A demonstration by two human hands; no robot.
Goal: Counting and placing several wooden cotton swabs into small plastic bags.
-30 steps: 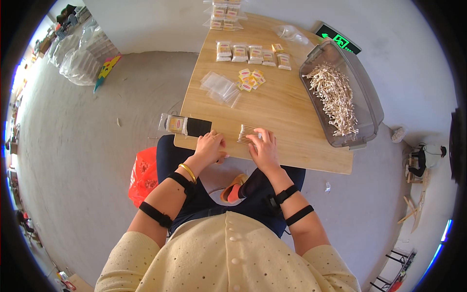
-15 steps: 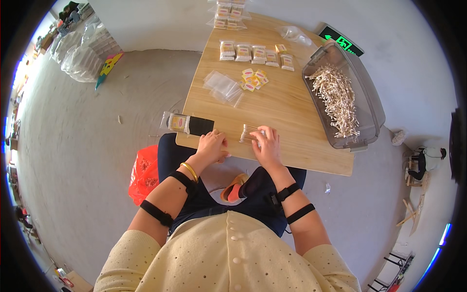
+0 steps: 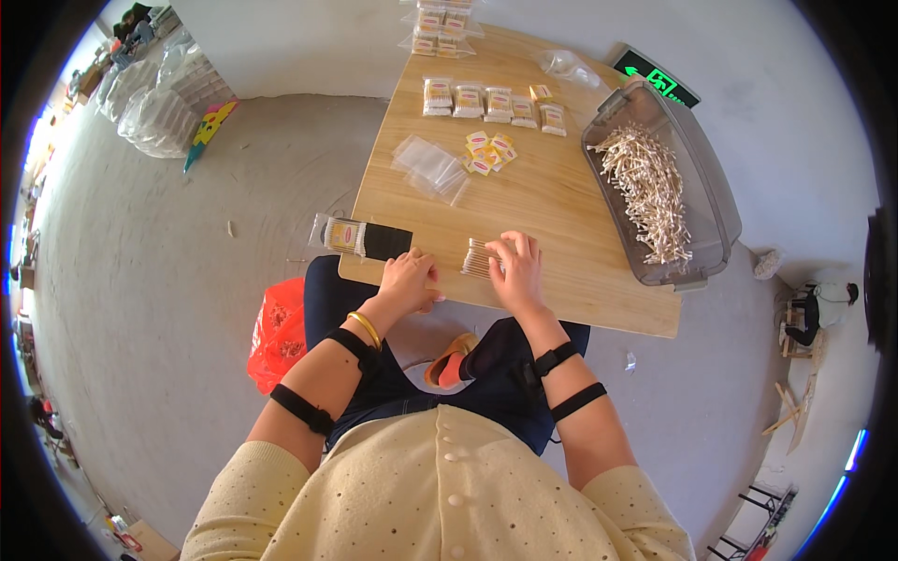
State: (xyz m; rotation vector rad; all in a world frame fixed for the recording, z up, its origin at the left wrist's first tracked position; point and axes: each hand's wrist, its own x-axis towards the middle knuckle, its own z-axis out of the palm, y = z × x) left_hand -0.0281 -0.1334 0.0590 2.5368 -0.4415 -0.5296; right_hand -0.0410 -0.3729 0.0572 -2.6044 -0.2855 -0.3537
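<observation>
A row of cotton swabs (image 3: 476, 258) lies side by side near the front edge of the wooden table (image 3: 561, 210). Over its right end bends my right hand (image 3: 520, 274), fingers curved and apart, the tips at the swabs. My left hand (image 3: 409, 282) rests at the table edge with curled fingers; whatever lies inside them is hidden. Just beyond it is a flat black piece (image 3: 387, 242), joined on its left by a clear bag of swabs (image 3: 345, 236) with a yellow and white card.
A grey plastic bin (image 3: 716, 224) of loose swabs stands at the right. Farther back lie clear empty bags (image 3: 430, 166), small printed cards (image 3: 488, 152) and a row of filled swab packs (image 3: 468, 100). A red plastic bag (image 3: 277, 337) is beside my left leg.
My right hand has shifted slightly, its fingers lifting and drawing a little off the swab row. My left hand stays in place.
</observation>
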